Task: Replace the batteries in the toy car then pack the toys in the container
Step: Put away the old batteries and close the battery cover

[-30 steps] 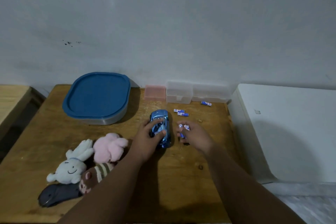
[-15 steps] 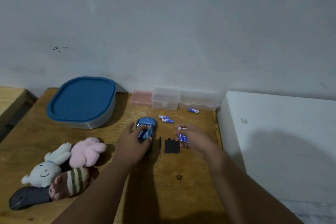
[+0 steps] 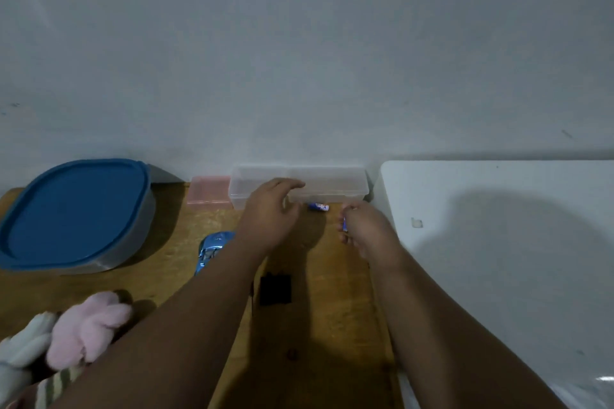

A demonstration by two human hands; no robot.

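The blue toy car (image 3: pixel 212 247) lies on the wooden table (image 3: pixel 172 262), partly hidden by my left forearm. Its black battery cover (image 3: pixel 275 289) lies loose to the right of it. My left hand (image 3: pixel 269 212) reaches past the car with fingers spread, just in front of the clear plastic box (image 3: pixel 332 183), and holds nothing visible. My right hand (image 3: pixel 365 229) pinches blue batteries (image 3: pixel 345 225) between curled fingers. One more blue battery (image 3: pixel 318 207) lies on the table between my hands. The grey container with its blue lid (image 3: pixel 73 209) on stands at the back left.
A pink plush (image 3: pixel 89 325), a white plush (image 3: pixel 20 352) and a striped plush (image 3: pixel 56 385) lie at the front left. A small pink box (image 3: pixel 207 191) sits against the wall beside the clear box. A white surface (image 3: pixel 498 242) borders the table on the right.
My left hand has let go of the car and moved toward the wall, up to the clear box. My right hand has also moved back with its batteries. The view has shifted closer.
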